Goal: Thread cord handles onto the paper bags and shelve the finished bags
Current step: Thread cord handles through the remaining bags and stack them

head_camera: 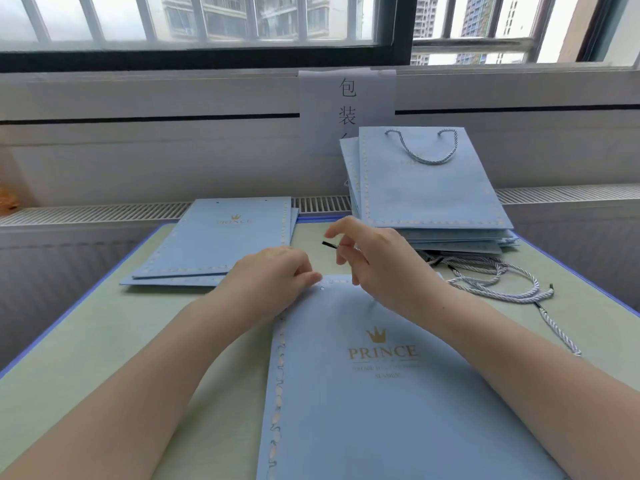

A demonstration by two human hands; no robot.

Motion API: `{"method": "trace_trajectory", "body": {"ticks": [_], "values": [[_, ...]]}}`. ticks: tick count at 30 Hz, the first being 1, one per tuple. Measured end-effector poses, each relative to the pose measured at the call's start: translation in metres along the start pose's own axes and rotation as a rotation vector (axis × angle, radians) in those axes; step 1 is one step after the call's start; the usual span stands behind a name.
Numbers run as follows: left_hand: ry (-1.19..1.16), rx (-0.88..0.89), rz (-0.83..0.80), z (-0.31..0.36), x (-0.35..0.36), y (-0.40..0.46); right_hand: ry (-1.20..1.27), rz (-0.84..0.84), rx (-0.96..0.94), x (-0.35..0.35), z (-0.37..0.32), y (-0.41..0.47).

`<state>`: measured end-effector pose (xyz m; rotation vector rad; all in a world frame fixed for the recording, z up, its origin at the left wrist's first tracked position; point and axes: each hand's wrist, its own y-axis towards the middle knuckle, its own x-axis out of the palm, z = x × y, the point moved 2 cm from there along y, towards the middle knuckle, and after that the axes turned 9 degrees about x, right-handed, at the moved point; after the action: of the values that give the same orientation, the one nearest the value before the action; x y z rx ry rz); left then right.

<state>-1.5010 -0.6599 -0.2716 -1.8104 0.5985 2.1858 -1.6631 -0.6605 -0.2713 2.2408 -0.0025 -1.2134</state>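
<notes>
A flat light-blue paper bag (381, 393) with a gold crown and "PRINCE" print lies in front of me on the green table mat (104, 341). My left hand (273, 275) pinches its top edge beside a small punched hole (322, 288). My right hand (377, 261) hovers just above that edge and pinches the black tip of a cord (329, 244). The rest of this cord is hidden behind my hand. Loose grey-white twisted cords (498, 282) lie to the right.
A low pile of flat bags without handles (221, 237) lies at the back left. A stack of bags leans on the wall at the back right, the front bag with a cord handle (429, 181). A paper sign (346, 98) hangs under the window. Radiator grilles run behind the table.
</notes>
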Motion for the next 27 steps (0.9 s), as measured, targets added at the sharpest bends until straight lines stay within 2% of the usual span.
{"method": "trace_trajectory", "body": {"ticks": [3,8,15,21,24,27], "values": [[0.000,0.007,-0.105,0.001,0.004,0.001,-0.027,-0.099,0.021,0.010,0.001,-0.003],[-0.067,0.043,-0.100,0.000,0.008,0.004,0.015,-0.186,0.063,0.020,0.003,-0.006],[-0.288,0.011,-0.010,0.001,0.010,0.007,-0.049,-0.186,0.070,0.022,-0.002,-0.006],[-0.440,0.047,0.140,0.001,-0.006,0.004,-0.002,-0.092,0.037,0.012,-0.006,-0.003],[-0.634,-0.016,0.080,-0.003,-0.014,-0.001,-0.001,-0.047,0.027,0.007,-0.005,-0.001],[-0.728,-0.060,0.030,-0.004,-0.013,-0.003,-0.102,0.068,-0.082,0.003,-0.005,-0.003]]}}
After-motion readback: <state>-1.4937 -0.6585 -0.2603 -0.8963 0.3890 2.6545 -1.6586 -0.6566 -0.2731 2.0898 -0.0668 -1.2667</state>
